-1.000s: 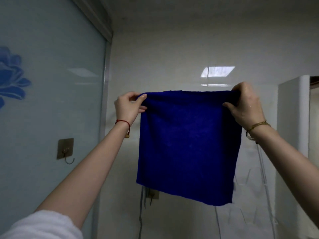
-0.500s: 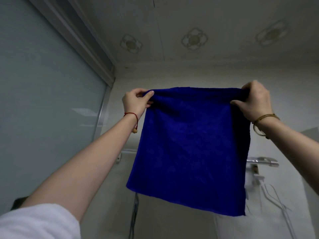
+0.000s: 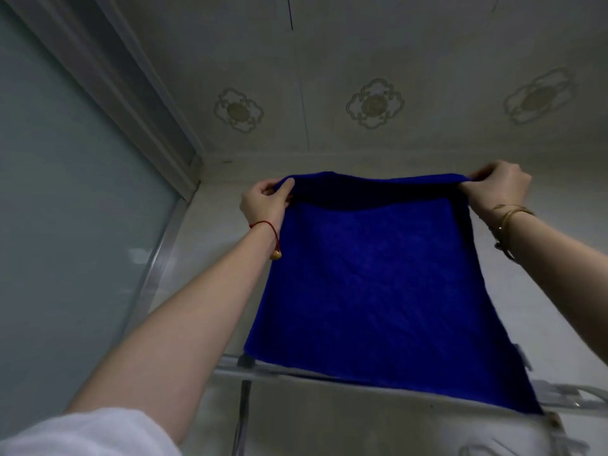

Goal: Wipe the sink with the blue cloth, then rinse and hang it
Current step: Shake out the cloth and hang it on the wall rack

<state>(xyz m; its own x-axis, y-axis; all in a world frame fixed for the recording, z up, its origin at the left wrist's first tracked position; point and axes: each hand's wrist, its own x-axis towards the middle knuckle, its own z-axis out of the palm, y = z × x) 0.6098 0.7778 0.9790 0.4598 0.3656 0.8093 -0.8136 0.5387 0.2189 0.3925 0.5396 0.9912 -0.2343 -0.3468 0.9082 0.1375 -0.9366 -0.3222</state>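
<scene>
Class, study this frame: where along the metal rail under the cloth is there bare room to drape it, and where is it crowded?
The metal rail shows bare between its dark bracket and the blue cloth. Rightward the cloth's hem covers it, and fittings crowd that end. Left hand and right hand hold the top corners.

The cloth (image 3: 378, 284) hangs between the left hand (image 3: 265, 202) and right hand (image 3: 500, 189), above a rail (image 3: 296, 373).

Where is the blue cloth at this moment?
In the head view the blue cloth hangs centre-right, held up near the ceiling by its top corners between the left hand and right hand.
</scene>
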